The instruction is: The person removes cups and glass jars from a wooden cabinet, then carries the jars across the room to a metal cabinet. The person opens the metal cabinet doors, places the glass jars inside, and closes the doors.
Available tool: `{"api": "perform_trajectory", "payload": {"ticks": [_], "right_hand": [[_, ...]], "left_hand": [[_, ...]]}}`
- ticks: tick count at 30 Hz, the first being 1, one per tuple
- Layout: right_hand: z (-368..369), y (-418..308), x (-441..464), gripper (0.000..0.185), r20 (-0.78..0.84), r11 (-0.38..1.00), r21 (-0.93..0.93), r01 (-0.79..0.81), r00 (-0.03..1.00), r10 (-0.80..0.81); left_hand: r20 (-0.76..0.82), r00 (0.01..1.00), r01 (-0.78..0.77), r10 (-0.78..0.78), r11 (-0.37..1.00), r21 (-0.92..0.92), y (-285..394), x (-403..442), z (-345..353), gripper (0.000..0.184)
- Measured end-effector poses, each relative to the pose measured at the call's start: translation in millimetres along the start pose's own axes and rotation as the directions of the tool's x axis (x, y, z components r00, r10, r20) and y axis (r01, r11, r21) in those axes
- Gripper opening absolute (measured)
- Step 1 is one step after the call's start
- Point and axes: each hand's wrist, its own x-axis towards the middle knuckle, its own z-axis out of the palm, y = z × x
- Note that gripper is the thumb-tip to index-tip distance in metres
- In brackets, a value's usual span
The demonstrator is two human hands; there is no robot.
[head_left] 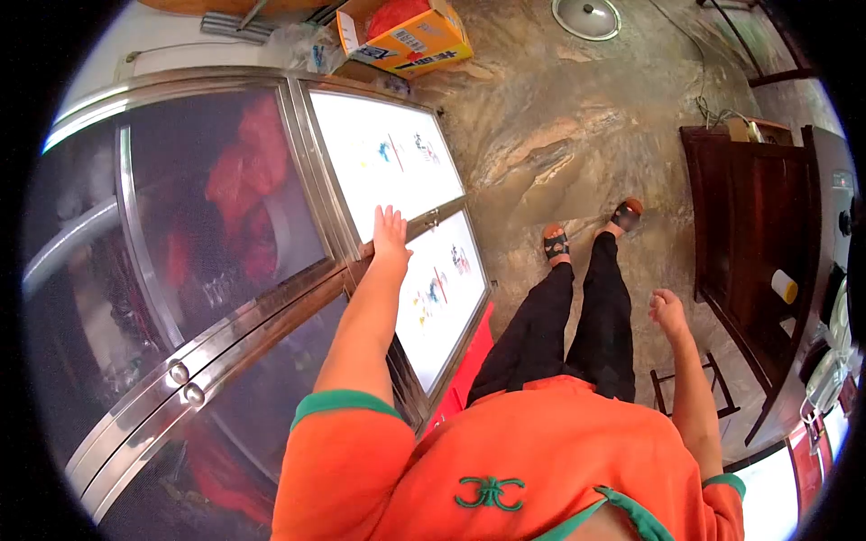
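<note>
My left hand [391,236] reaches forward, fingers stretched out, at the front of a metal-framed cabinet [317,162]. It is over the frame between two white door panels, the upper one [361,135] and the lower one [442,307], both with coloured prints. From this angle I cannot tell whether the fingers press on the frame. Small metal knobs [434,219] sit beside the hand. My right hand [667,312] hangs at my side above the floor, its fingers curled in and nothing visible in them.
The cabinet's dark mesh doors [207,189] have red shapes behind them. A yellow box [415,47] stands past the cabinet, with a metal lid [586,18] on the stained floor [532,135]. On the right are dark wooden furniture [749,212] and a small stool frame [699,383].
</note>
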Motion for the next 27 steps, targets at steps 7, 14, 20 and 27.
{"api": "perform_trajectory", "payload": {"ticks": [7, 14, 20, 27], "right_hand": [[-11, 51, 10, 0.025, -0.099, 0.983, 0.183, -0.012, 0.995, 0.030], [49, 20, 35, 0.028, 0.041, 0.996, 0.037, -0.079, 0.996, 0.077], [89, 30, 66, 0.029, 0.111, 0.988, -0.144, 0.047, 0.993, -0.031], [84, 3, 83, 0.029, 0.131, 0.998, -0.033, -0.049, 0.990, 0.053]], "left_hand": [[0.068, 0.998, -0.001, -0.002, 0.999, 0.053, 15, 10, -4, 0.082], [-0.092, 0.994, -0.074, 0.060, 0.985, -0.157, 48, 83, -16, 0.084], [-0.040, 0.993, -0.113, 0.108, 0.977, -0.182, 74, 130, 22, 0.071], [-0.081, 0.983, -0.171, 0.167, 0.984, -0.050, 70, 126, 29, 0.071]]}}
